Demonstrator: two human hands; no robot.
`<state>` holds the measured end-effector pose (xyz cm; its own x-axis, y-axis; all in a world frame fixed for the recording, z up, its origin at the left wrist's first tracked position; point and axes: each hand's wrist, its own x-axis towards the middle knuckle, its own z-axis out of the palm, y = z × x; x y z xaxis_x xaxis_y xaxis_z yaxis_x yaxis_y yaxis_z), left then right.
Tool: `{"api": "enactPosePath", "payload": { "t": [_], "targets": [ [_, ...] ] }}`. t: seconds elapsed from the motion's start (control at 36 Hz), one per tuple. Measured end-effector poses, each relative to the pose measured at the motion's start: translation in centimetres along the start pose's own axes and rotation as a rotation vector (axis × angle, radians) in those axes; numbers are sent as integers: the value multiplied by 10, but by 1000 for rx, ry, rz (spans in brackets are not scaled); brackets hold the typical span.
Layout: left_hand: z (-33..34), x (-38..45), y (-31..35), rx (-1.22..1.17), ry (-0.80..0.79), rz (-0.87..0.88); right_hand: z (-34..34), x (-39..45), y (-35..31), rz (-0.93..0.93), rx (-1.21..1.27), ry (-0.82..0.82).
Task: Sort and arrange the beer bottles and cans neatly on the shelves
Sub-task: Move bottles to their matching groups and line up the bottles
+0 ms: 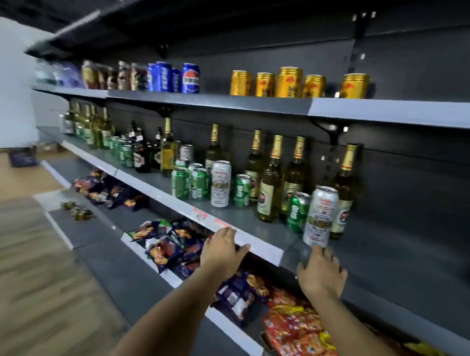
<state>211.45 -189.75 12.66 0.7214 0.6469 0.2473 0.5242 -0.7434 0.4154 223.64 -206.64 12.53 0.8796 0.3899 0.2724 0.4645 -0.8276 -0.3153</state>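
Both hands are at the front edge of the middle shelf (253,220). Left hand (222,250): fingers straight, resting on the white price strip (254,241) along that edge, holding nothing. Right hand (322,271): fingers loosely spread, tips just at the base of a tall white can (320,216); can't tell if they touch it, and the grip isn't closed round anything.

Where the beer is: that tall white can stands upright near the shelf's front edge, with a green can (297,212) just beside it on the left and a bottle with gold foil (343,190) right behind. More gold-foil bottles (272,177) stand toward the back edge. Further left is a cluster of green cans (192,182) with a second white can (220,183) in it, all upright. Beyond that, dark bottles (142,150) and more green bottles (94,126) run to the far left end, mixed and blurred.

Top shelf (370,109): 5 gold cans (289,83), loosely spaced, then blue cola cans (190,78) to their left.

Lower shelf (235,329): snack packets (169,245), blue-purple to the left, red-yellow below the right hand.
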Motion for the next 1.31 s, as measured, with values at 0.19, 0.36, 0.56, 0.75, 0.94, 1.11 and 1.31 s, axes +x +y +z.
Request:
{"api": "enactPosePath", "payload": {
  "t": [0.19, 0.36, 0.56, 0.75, 0.94, 1.11, 1.31],
  "targets": [
    [-51, -11, -138, 5, 21, -221, 61, -27, -151, -252, 41, -142],
    [-73, -18, -228, 29, 34, -334, 110, -43, -242, -409, 72, -305],
    [-78, 6, -310, 62, -11, -424, 167, -28, -330, -526, 99, -452],
    [-90, 73, -368, 131, -14, -426, 215, 17, -411, -626, 105, -473],
    [-112, 160, -411, 218, -30, -353, 239, 76, -491, -677, 118, -421],
    [-121, 217, -456, 208, -42, -312, 255, 123, -549, -665, 61, -370],
    [-137, 291, -531, 190, -61, -252, 279, 180, -624, -580, 13, -269]
  ]
}}
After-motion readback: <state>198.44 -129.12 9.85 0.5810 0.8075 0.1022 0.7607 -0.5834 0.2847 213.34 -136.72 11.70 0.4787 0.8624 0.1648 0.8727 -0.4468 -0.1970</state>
